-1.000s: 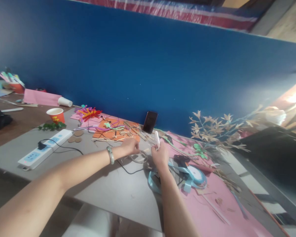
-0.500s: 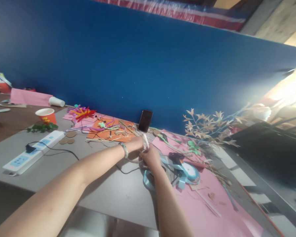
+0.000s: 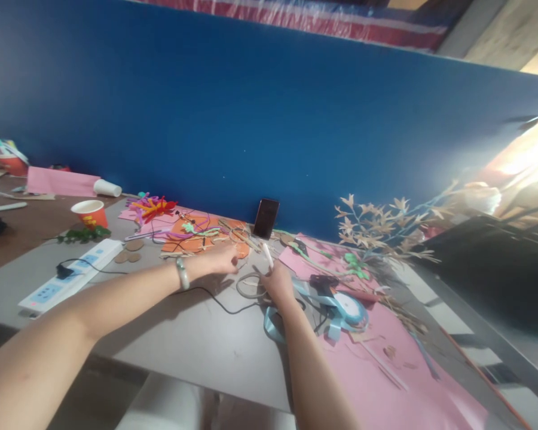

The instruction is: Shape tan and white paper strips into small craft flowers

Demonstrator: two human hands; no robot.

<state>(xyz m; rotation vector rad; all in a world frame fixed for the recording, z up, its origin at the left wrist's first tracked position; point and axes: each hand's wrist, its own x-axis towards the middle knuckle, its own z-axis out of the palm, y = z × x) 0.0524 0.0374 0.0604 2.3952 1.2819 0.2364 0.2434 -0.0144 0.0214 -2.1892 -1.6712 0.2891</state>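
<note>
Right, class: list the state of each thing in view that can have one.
White stick: held in right hand
Left hand: contents unclear
Phone: propped up, tilted
Red cup: upright
White cup: on its side
Power strip: black plug inserted
Ribbon roll: partly unwound

The phone (image 3: 266, 219) stands behind the right hand (image 3: 278, 283).

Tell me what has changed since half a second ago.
The left hand has moved left, away from the white stick and the right hand that holds it. Whether it let go of anything is unclear. The right hand keeps its grip; the phone and red paper cup stayed put.
</note>
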